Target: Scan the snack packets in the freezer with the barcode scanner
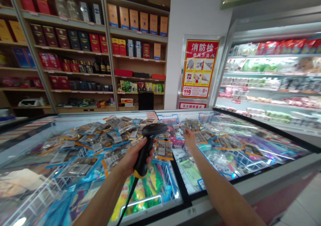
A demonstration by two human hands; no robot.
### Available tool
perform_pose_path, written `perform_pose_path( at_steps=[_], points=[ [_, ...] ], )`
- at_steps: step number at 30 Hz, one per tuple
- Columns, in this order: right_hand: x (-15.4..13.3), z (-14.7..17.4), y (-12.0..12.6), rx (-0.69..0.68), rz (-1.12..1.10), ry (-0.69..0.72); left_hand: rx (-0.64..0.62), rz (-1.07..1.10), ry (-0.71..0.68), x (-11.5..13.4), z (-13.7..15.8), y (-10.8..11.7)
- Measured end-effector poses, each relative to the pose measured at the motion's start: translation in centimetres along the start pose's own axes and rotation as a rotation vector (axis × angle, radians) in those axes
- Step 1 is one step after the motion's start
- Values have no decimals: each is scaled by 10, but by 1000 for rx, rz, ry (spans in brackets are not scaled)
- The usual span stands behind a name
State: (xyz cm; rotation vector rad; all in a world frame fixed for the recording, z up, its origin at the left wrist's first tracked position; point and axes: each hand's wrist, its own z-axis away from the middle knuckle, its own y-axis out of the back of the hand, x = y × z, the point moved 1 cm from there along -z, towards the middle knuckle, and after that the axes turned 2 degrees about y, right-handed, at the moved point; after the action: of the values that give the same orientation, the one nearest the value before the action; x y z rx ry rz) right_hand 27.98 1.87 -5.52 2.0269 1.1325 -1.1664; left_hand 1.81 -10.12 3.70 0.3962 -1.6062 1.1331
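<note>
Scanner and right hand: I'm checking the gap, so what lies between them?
In the head view, a small packet and some pink packaging show between the scanner and the right hand.

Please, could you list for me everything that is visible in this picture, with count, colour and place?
Scanner: one, black with yellow base end, picture's centre
Cord: one, black, hanging from the scanner
Chest freezer: at least one, pale with black edging, foreground
Packets: many, grey with orange or blue edges, spread over the freezer
Bags: several, green and yellow, inside the freezer, below the scanner
Wooden shelves: several, brown, back left
Boxes: many, red, gold and dark, on these shelves
Fire poster: one, red and yellow, beyond the freezer
Refrigerated display: one, whitish, right
Left hand: one, bare, around the scanner's handle
Right hand: one, bare, at a packet; grip unclear
</note>
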Motion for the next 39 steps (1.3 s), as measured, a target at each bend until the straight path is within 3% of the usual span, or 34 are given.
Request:
perform_pose_path(
  at_steps=[6, 13, 17, 22, 28, 35, 39],
  points=[
    [-4, 1, 1, 18, 56, -13, 23, -7, -5, -1, -2, 0],
    [-10, -3, 19, 119, 517, -43, 97, -38, -9, 0, -3, 4],
    [-12, -5, 33, 201, 615, -73, 97, -40, -14, 0, -3, 6],
    [-10, -10, 49, 186, 657, -108, 113, -55, -23, 0, -4, 6],
    [-8, -16, 69, 141, 967, -77, 160, -90, -31, 0, -4, 6],
    [-3, -18, 93, 239, 987, -128, 232, -129, -29, 5, -2, 7],
    [-15, -13, 89, 296, 981, -91, 258, -143, -22, 8, -1, 10]
  ],
)
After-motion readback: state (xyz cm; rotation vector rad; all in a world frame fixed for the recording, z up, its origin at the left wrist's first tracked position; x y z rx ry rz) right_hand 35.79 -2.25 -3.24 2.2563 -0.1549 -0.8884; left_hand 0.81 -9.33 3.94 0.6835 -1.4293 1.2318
